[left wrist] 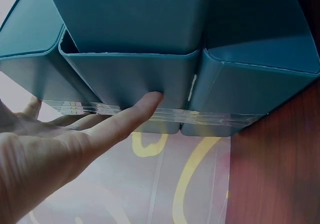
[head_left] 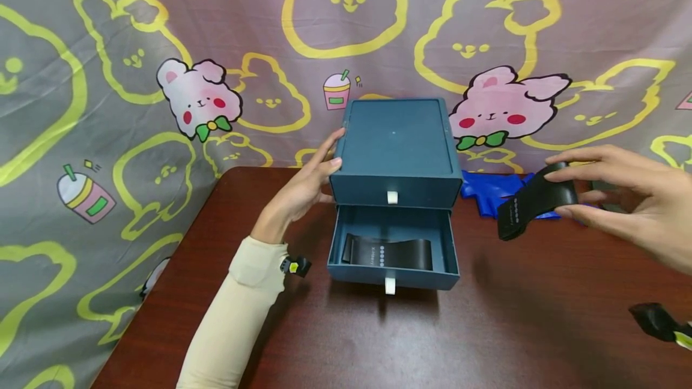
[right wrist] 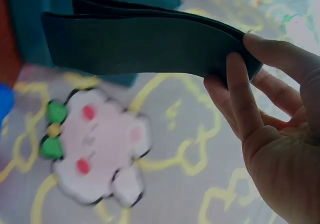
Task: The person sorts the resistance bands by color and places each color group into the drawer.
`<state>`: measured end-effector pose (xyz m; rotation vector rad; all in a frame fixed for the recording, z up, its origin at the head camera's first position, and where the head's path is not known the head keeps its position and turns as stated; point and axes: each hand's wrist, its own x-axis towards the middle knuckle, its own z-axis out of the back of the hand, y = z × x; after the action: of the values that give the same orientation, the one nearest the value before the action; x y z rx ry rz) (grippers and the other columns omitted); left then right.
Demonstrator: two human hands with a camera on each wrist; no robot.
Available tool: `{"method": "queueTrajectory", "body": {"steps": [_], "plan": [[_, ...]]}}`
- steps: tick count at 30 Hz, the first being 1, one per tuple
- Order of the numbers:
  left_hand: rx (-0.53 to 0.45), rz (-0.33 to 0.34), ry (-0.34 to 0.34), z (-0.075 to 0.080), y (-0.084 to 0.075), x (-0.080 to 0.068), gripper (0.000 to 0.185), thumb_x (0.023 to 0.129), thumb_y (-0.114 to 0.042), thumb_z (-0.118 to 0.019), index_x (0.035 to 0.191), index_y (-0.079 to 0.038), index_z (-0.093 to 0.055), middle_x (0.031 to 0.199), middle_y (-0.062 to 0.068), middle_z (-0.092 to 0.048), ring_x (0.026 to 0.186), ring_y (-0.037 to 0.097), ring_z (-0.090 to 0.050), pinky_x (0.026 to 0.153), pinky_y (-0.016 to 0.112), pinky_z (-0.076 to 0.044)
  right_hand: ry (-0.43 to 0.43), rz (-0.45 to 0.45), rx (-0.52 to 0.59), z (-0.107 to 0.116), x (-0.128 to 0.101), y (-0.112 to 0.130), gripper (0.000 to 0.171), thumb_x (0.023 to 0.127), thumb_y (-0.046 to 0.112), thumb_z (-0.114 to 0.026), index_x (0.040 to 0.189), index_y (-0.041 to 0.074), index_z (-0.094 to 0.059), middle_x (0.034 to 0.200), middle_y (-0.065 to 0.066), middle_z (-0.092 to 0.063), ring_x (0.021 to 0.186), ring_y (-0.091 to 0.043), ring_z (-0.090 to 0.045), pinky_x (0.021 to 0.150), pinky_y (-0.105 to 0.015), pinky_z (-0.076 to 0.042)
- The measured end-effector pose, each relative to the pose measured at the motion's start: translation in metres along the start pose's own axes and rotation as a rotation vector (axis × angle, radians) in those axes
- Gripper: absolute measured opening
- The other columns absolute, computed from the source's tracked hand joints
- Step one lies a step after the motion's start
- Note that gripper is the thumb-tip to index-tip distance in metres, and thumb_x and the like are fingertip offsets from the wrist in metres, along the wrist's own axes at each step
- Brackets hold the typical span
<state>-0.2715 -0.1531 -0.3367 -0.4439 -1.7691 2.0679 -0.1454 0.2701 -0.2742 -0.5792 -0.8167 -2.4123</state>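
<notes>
A blue two-drawer box stands on the table, its lower drawer pulled out. Inside that drawer lies a folded black resistance band with white print. My left hand rests against the box's left side; in the left wrist view the thumb touches the side panel. Off to the right of the box, my right hand pinches one end of a second black resistance band and holds it above the table. In the right wrist view, this band is folded flat and sticks out from the fingertips.
Blue bands lie on the brown table at the right rear of the box, partly behind the held band. A dark flat thing shows behind the right hand. A curtain with cartoon prints hangs behind the table.
</notes>
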Motion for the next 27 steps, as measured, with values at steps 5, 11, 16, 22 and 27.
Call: {"method": "queueTrajectory", "body": {"steps": [5,11,16,22,27], "plan": [[-0.002,0.006,-0.004,0.000,0.001,0.000,0.057,0.099,-0.043,-0.047,0.146,-0.061,-0.020,0.164,-0.007,0.004,0.143,0.049,-0.022,0.098,0.075,-0.035,0.034,0.053,0.041,-0.002,0.013,0.023,0.066,0.058,-0.024,-0.080,0.116,0.008,-0.070,0.129,-0.001,-0.057,0.107,-0.006,-0.055,0.077,-0.005,-0.049],[-0.006,0.010,-0.013,0.000,0.000,-0.001,0.055,0.099,-0.045,-0.047,0.144,-0.062,-0.021,0.164,-0.005,0.003,0.143,0.050,-0.021,0.099,0.075,-0.035,0.075,0.083,0.053,-0.020,0.029,0.062,0.063,0.065,-0.006,-0.086,0.117,0.023,-0.069,0.132,0.006,-0.058,0.101,-0.003,-0.057,0.075,-0.007,-0.051],[-0.002,0.009,-0.006,0.001,0.001,0.000,0.055,0.100,-0.044,-0.046,0.146,-0.060,-0.019,0.165,-0.006,0.005,0.143,0.051,-0.020,0.098,0.075,-0.035,0.125,0.095,0.124,-0.047,0.042,0.092,0.050,0.072,0.001,-0.084,0.115,0.022,-0.070,0.130,0.008,-0.058,0.105,-0.003,-0.057,0.079,-0.010,-0.052],[-0.004,0.004,0.004,0.001,0.001,0.000,0.056,0.101,-0.043,-0.045,0.148,-0.059,-0.018,0.164,-0.008,0.006,0.144,0.051,-0.018,0.098,0.076,-0.034,0.198,0.054,0.225,-0.084,0.051,0.103,0.037,0.080,0.008,-0.080,0.115,0.016,-0.070,0.128,0.001,-0.059,0.101,-0.011,-0.063,0.075,-0.023,-0.058],[-0.018,0.009,0.008,0.001,0.000,0.000,0.054,0.101,-0.044,-0.045,0.146,-0.060,-0.020,0.164,-0.009,0.005,0.145,0.050,-0.018,0.099,0.075,-0.034,0.242,0.015,0.316,-0.109,0.058,0.108,0.038,0.080,0.008,-0.080,0.116,0.013,-0.069,0.131,-0.002,-0.058,0.114,-0.018,-0.061,0.082,-0.033,-0.059]]}}
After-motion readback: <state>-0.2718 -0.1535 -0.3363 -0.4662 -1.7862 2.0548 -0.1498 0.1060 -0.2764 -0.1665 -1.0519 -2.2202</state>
